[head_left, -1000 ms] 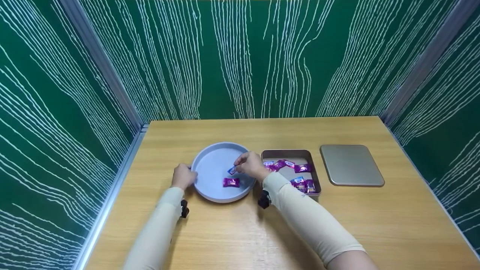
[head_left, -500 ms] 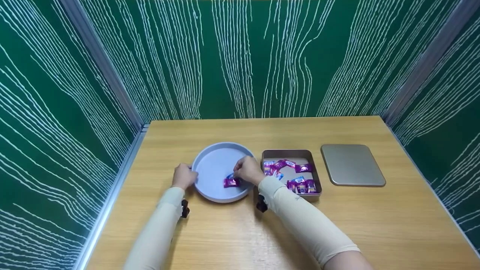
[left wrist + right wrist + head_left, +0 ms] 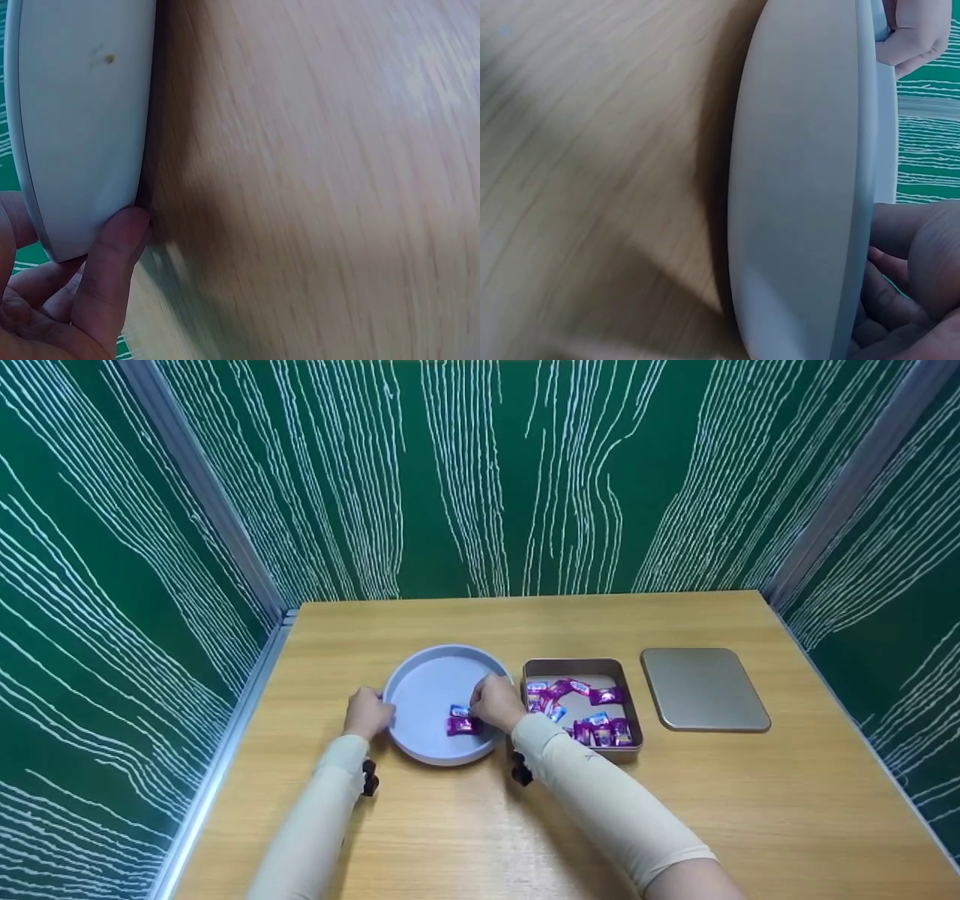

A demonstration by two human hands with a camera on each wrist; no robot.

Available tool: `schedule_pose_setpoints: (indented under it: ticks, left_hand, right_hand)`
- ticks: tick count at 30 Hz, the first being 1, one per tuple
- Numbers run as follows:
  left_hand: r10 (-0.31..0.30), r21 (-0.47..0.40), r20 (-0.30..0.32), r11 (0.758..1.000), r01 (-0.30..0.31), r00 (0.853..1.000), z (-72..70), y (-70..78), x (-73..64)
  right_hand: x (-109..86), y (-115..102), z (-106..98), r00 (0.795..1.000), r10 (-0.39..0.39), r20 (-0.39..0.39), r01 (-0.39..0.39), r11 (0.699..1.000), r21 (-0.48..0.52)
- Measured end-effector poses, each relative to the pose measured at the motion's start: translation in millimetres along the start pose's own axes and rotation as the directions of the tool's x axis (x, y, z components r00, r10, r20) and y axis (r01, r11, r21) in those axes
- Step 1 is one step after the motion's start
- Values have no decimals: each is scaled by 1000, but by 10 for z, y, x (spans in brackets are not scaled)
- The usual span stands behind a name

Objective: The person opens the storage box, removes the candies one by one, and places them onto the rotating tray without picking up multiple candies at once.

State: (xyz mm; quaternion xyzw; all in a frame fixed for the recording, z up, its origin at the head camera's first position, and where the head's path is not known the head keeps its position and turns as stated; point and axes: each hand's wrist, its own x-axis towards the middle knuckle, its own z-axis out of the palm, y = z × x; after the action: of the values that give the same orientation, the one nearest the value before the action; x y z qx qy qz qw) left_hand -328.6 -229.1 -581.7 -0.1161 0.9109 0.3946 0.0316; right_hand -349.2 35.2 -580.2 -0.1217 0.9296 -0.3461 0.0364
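A round pale-blue dish [image 3: 420,675] with a raised rim stands on the table. My left hand [image 3: 367,713] grips its left rim; in the left wrist view the thumb [image 3: 120,236] presses the outer wall. Over the dish's right side is my right hand [image 3: 496,702], its fingertips pinching the right end of a blue-wrapped candy [image 3: 459,710]. That candy lies along the far side of a purple-wrapped candy [image 3: 461,726] in the dish. In the right wrist view the dish's wall [image 3: 802,165] hides my right fingertips.
To the right of the dish, a square metal tin [image 3: 631,720] contains several purple and blue wrapped candies [image 3: 604,720]. Its flat square lid [image 3: 705,690] lies farther right on the wooden table [image 3: 465,840]. Green panels with white lines [image 3: 465,472] enclose the back and sides.
My right hand has lowered the blue-wrapped candy into the dish beside the purple one, then shifted slightly so more of it shows. My left hand has stayed on the rim.
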Motion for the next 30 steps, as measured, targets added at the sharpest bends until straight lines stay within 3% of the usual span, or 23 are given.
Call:
schedule_pose_setpoints:
  ticks: [4,13,18,23,27,28,30]
  left_hand:
    - [21,16,-9,1000,-21,1000,2,17,-17]
    - [-2,3,1,1000,2,1000,-2,19,-9]
    - [-21,-5,6,1000,21,1000,-5,19,-15]
    - [-31,-16,23,999,31,999,-9,16,-16]
    - [-25,-29,22,999,25,999,-7,1,-2]
    - [11,-38,13,999,-10,1000,26,-97,72]
    - [28,-27,-2,999,-28,1000,29,-106,79]
  right_hand:
    - [-56,-106,-80,999,40,13,-40,999,-5]
    - [-69,-165,-238,997,68,24,-70,992,106]
    - [-69,-198,-446,991,101,89,-110,989,104]
    - [-56,-146,-665,974,170,147,-183,980,77]
    - [-79,-43,-834,977,157,147,-169,983,76]
    - [-88,-11,-875,978,148,147,-161,983,85]
    - [-101,57,-952,981,129,147,-143,986,85]
